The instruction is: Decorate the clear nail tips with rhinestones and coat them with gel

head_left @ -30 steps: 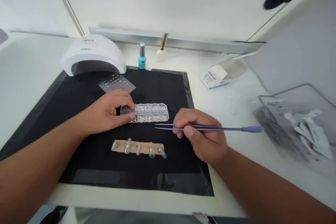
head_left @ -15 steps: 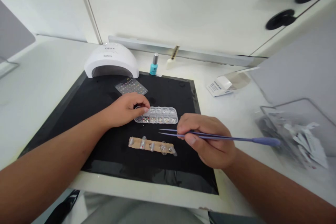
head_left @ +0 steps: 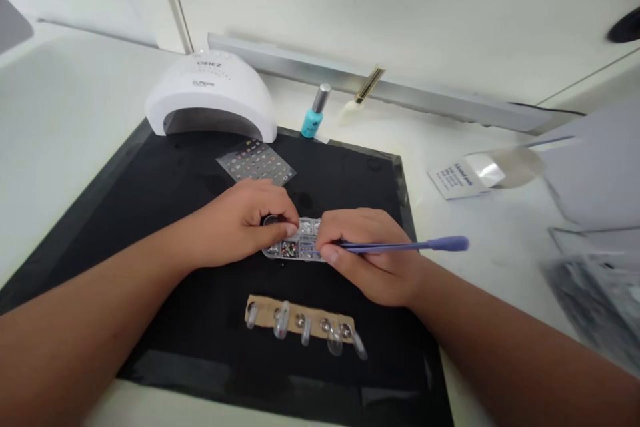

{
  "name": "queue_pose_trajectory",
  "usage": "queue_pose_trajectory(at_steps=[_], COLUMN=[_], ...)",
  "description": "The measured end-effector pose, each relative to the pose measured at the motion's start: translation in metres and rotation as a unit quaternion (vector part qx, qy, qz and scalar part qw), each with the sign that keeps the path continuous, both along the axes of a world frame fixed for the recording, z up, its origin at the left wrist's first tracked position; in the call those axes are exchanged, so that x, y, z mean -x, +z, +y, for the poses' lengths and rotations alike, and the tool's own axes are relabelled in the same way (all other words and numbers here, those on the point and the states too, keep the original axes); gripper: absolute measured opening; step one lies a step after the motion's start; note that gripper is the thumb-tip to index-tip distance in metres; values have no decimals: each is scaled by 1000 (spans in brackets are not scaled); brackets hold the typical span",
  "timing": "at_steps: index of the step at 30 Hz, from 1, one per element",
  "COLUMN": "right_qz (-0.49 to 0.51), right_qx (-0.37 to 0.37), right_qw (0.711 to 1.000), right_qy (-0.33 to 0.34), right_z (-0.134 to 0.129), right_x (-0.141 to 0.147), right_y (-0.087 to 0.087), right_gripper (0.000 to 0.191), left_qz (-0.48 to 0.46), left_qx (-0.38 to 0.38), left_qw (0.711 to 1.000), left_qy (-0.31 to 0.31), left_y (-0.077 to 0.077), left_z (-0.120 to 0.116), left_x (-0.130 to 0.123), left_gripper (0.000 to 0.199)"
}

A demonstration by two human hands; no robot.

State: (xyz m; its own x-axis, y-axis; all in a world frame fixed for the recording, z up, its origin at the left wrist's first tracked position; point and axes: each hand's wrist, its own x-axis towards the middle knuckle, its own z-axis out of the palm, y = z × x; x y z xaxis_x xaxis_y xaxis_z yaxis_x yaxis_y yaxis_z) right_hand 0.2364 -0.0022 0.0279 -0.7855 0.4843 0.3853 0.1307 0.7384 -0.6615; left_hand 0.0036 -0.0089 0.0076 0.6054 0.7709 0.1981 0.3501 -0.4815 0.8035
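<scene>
My left hand (head_left: 245, 223) rests with thumb and forefinger pinched at the left part of a clear compartment case (head_left: 287, 255) of tiny rhinestones. Exactly what the fingertips grip there is hard to see. Closed around purple tweezers (head_left: 395, 247), my right hand (head_left: 373, 250) is over the right part of the case and hides it. The tweezer tips reach down to a front compartment. Nearer me lies a tan strip (head_left: 317, 320) carrying several clear false nails (head_left: 281, 320), some with small specks on them.
A black mat (head_left: 200, 320) lies under everything. At its back stand a white nail lamp (head_left: 213, 97) and a turquoise polish bottle (head_left: 313, 121). A sticker sheet (head_left: 257, 163) is by the lamp. A cream polish bottle (head_left: 353, 110), alcohol pad box (head_left: 457, 180) and wire basket (head_left: 590, 280) are further right.
My right hand has moved left with the tweezers, from beside the case to over it. My left hand stays at the case. The view has shifted closer.
</scene>
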Motion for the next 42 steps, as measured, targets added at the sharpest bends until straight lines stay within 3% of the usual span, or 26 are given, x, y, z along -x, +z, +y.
queue_pose_trajectory(at_steps=[12,21,32,42], right_qz=[14,-17,-30,-58], right_qx=[37,-13,-23,-30], right_qw=[999,999,999,998], right_qy=[-12,-24,-17,-21], right_z=[-5,-8,-7,-8], right_x=[-3,-6,-6,-6], right_y=[-3,-4,-6,-3], right_gripper=[16,16,20,20], left_qz=[14,14,-8,18], left_qx=[1,20,6,21], left_qw=[1000,1000,1000,1000], left_qy=[-2,-5,11,-6], left_y=[1,3,-4,3], left_z=[-4,-5,-7,-4], left_x=[-1,-2,-1,-1], left_gripper=[19,19,19,20])
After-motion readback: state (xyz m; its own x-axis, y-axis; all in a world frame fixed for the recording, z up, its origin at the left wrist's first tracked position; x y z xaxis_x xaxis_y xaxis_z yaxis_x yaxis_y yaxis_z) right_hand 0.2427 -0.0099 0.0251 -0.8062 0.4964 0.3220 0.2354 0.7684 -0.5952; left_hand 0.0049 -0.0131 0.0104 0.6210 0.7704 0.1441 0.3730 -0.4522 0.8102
